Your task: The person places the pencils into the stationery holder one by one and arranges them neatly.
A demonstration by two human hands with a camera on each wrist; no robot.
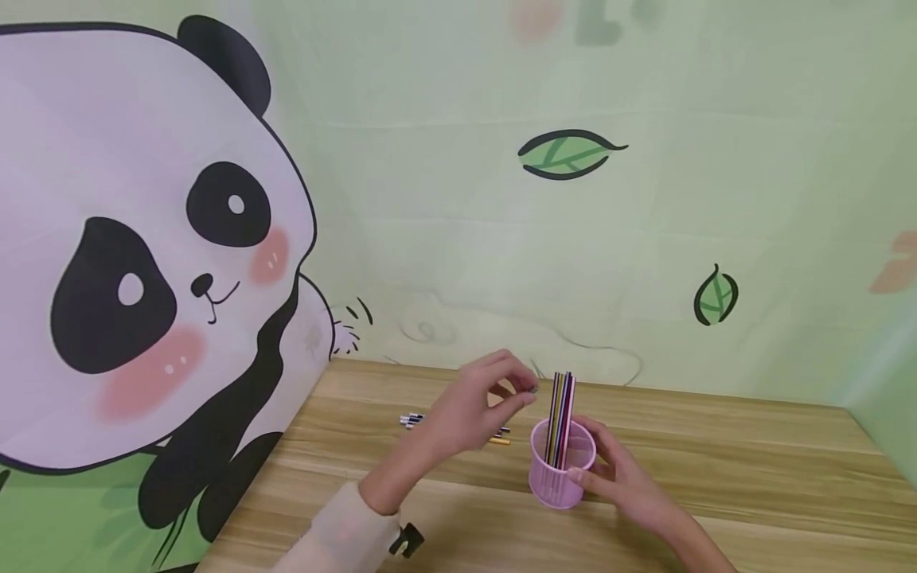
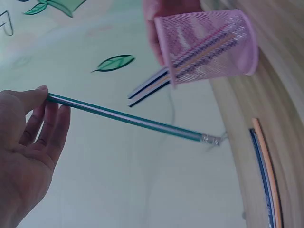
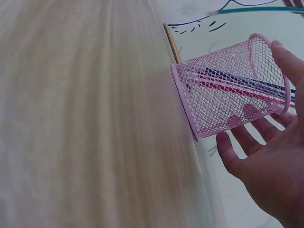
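Note:
My left hand (image 1: 473, 402) pinches one end of a teal pencil (image 2: 128, 118) between thumb and fingertips. In the left wrist view the pencil's other end, with a metal band and eraser, points toward the table. A pink mesh pencil cup (image 1: 542, 487) stands upright on the table, just right of my left hand. Several pencils (image 1: 561, 414) stand in it, their upper halves above the rim. My right hand (image 1: 630, 485) holds the cup from the right, with the thumb at the rim and the fingers around the far side.
More pencils (image 1: 411, 420) lie on the wooden table (image 1: 716, 461) behind my left hand, partly hidden by it; an orange one (image 1: 501, 441) shows its end. A green wall cloth (image 1: 444, 239) with a printed panda (image 1: 236, 278) rises behind the table.

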